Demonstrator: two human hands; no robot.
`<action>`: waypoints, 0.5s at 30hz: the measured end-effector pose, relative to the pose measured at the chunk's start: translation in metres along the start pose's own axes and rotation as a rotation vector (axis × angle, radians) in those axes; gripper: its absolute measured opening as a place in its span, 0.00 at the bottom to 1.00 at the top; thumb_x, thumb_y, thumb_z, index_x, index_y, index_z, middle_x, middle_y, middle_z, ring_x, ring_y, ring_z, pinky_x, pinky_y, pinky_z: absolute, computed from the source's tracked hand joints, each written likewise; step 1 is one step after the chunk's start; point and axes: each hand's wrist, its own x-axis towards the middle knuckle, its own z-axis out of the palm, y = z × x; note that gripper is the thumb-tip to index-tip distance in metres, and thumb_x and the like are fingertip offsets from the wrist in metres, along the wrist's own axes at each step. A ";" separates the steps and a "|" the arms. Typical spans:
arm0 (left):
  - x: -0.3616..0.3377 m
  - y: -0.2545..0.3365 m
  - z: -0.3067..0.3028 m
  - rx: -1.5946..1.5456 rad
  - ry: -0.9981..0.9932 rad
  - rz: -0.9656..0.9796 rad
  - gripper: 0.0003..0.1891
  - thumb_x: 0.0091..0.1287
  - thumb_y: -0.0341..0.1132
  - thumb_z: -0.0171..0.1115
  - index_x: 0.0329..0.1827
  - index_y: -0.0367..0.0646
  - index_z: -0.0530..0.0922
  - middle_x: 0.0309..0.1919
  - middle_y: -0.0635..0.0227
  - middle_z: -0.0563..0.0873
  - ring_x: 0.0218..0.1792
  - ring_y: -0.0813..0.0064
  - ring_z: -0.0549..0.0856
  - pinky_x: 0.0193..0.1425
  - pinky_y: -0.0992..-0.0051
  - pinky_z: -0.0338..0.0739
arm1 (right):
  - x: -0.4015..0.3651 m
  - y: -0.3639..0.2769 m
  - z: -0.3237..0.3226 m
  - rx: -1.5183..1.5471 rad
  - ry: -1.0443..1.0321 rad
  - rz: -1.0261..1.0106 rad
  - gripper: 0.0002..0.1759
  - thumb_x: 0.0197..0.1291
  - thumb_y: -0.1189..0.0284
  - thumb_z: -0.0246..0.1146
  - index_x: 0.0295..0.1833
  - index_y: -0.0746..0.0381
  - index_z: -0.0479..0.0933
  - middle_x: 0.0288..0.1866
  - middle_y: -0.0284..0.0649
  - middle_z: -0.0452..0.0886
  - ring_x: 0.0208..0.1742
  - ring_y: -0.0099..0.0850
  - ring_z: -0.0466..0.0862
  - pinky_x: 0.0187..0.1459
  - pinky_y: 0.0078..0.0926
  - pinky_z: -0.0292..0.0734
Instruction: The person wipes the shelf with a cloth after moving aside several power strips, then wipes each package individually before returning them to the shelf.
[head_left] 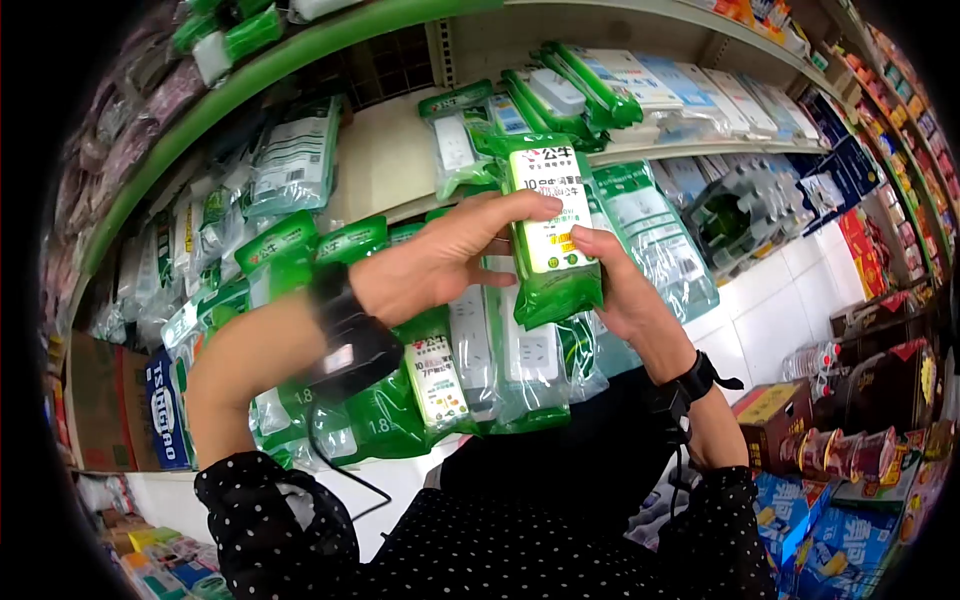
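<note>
A green power strip pack (552,225) with a white label is held upright in front of the shelf. My right hand (630,285) grips its right side, thumb on the label and the other fingers hidden behind. My left hand (435,255) is closed at the left edge, one digit across the label and the lower fingers partly hidden there. Below and behind are several similar packs; one with a white label (437,385) and one with a clear front (530,360) show near my body. Both wrists wear black straps with small devices.
A shelf board (385,165) holds more green power strip packs (455,140) and white-and-blue packs (690,95). Grey-wrapped bottles (745,215) stand at the right near the white tiled floor (770,325). Cardboard boxes (105,400) sit at the lower left, with boxed goods at the lower right.
</note>
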 end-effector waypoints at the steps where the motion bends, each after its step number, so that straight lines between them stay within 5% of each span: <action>1: 0.005 0.001 -0.002 -0.019 0.024 0.015 0.29 0.53 0.52 0.70 0.55 0.47 0.75 0.52 0.64 0.77 0.56 0.66 0.73 0.59 0.57 0.67 | 0.003 -0.002 0.000 -0.012 -0.006 0.027 0.31 0.62 0.55 0.60 0.62 0.66 0.69 0.55 0.42 0.77 0.53 0.28 0.79 0.52 0.26 0.76; 5: 0.036 0.011 -0.023 -0.227 0.104 0.155 0.29 0.54 0.49 0.69 0.57 0.49 0.73 0.50 0.63 0.79 0.50 0.67 0.77 0.50 0.64 0.73 | 0.035 -0.015 0.004 0.058 0.054 -0.061 0.36 0.62 0.46 0.58 0.63 0.63 0.69 0.54 0.41 0.78 0.55 0.29 0.77 0.55 0.32 0.74; 6: 0.050 0.015 -0.033 -0.332 0.130 0.198 0.29 0.54 0.49 0.69 0.58 0.48 0.72 0.50 0.62 0.79 0.51 0.66 0.78 0.48 0.63 0.74 | 0.048 -0.016 -0.008 0.024 0.106 0.003 0.42 0.63 0.38 0.48 0.67 0.64 0.65 0.60 0.41 0.74 0.60 0.31 0.75 0.61 0.36 0.69; 8: 0.088 0.028 -0.084 -0.494 0.009 0.227 0.29 0.58 0.47 0.67 0.60 0.45 0.70 0.52 0.60 0.78 0.54 0.60 0.78 0.58 0.53 0.75 | 0.060 -0.020 -0.012 -0.021 0.234 -0.033 0.40 0.64 0.41 0.52 0.68 0.63 0.66 0.64 0.43 0.72 0.63 0.32 0.72 0.65 0.35 0.64; 11: 0.084 0.056 -0.102 -0.319 0.252 0.489 0.28 0.59 0.47 0.66 0.59 0.44 0.71 0.54 0.59 0.78 0.56 0.59 0.78 0.63 0.52 0.73 | 0.069 -0.009 -0.025 -0.321 0.163 -0.055 0.37 0.63 0.47 0.58 0.67 0.65 0.68 0.69 0.44 0.67 0.69 0.35 0.66 0.67 0.35 0.60; 15: 0.157 0.081 -0.182 -0.702 0.285 0.383 0.27 0.65 0.54 0.54 0.58 0.44 0.72 0.57 0.60 0.77 0.56 0.58 0.78 0.62 0.52 0.72 | 0.087 0.035 -0.054 -0.828 0.020 -0.146 0.32 0.61 0.55 0.63 0.66 0.60 0.70 0.75 0.45 0.60 0.77 0.40 0.52 0.74 0.39 0.42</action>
